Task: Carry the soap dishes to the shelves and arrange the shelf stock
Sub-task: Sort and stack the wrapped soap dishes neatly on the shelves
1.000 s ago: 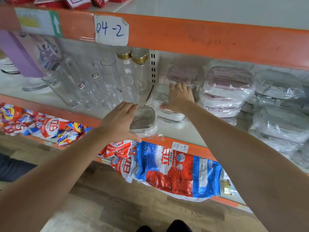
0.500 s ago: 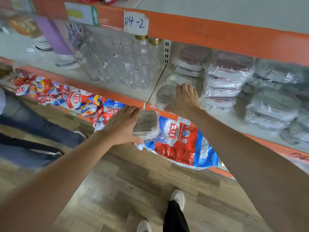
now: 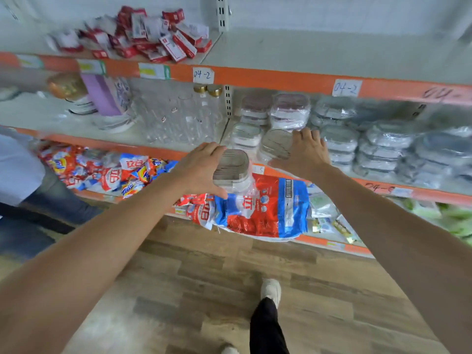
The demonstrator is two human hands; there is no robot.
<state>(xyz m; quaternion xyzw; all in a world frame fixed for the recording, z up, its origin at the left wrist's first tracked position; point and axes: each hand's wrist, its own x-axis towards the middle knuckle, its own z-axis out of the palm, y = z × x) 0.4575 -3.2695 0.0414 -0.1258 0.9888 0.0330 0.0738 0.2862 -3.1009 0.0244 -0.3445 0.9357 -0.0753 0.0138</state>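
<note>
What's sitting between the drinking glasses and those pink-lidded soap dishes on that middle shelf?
In the head view, a slotted white upright post stands between the glasses and the pink-lidded soap dishes.

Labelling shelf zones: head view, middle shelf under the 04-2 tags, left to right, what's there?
Stacked plates → purple box → clear glasses → gold-lidded jars → pink-lidded soap dishes → grey wrapped soap dishes. Right hand rests on a soap dish at the shelf front.
</note>
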